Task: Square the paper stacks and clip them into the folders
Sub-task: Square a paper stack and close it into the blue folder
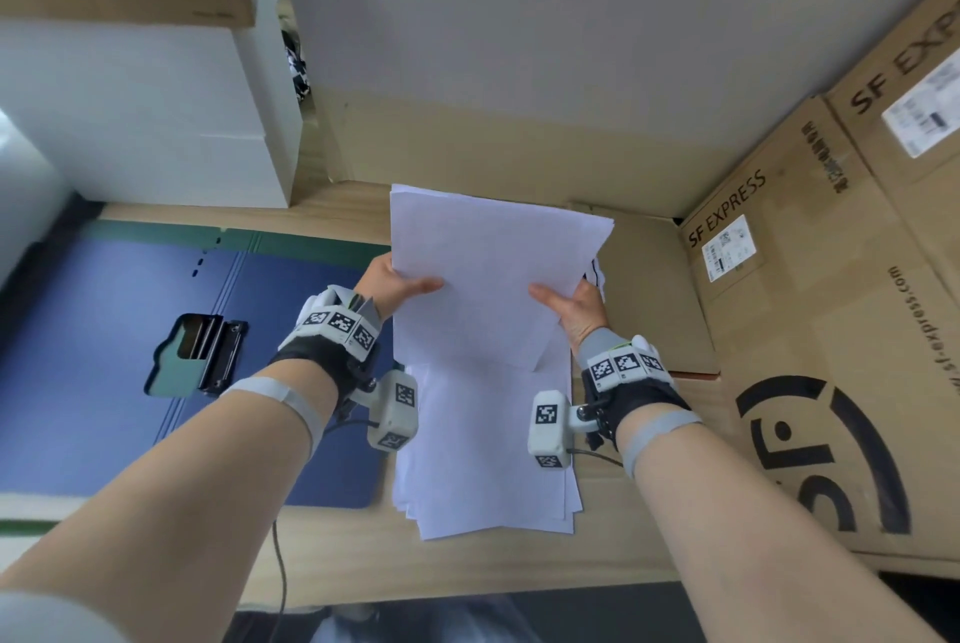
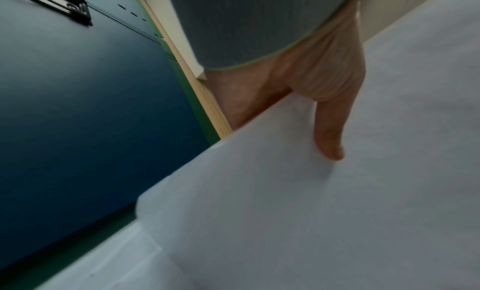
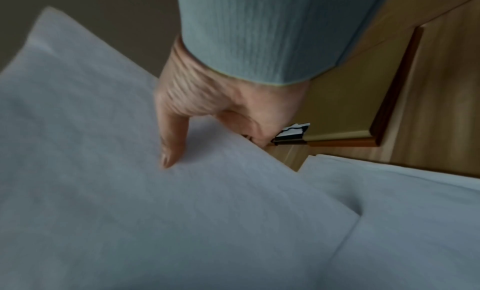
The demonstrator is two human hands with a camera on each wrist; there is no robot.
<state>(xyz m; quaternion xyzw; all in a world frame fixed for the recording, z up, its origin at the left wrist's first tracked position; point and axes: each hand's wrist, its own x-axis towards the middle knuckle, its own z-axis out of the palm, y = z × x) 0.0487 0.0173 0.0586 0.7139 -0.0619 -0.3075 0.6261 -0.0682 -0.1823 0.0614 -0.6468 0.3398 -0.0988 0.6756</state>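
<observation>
A sheaf of white paper [image 1: 483, 273] is held up off the desk, its sheets fanned unevenly at the top. My left hand [image 1: 400, 285] pinches its left edge, thumb [image 2: 328, 130] on top and fingers hidden beneath. My right hand [image 1: 571, 302] pinches the right edge the same way, thumb [image 3: 171, 142] on the sheet. Under it a second, loosely spread paper stack [image 1: 488, 460] lies on the desk. An open blue folder [image 1: 130, 382] lies to the left, with its black spring clip [image 1: 208, 354] raised.
Cardboard shipping boxes [image 1: 831, 330] stand close on the right. A flat brown folder or board [image 1: 654, 289] lies behind the right hand with a black clip [image 3: 291, 135] at its edge. White boxes [image 1: 156, 112] sit at the back left. A wall runs behind the wooden desk [image 1: 519, 569].
</observation>
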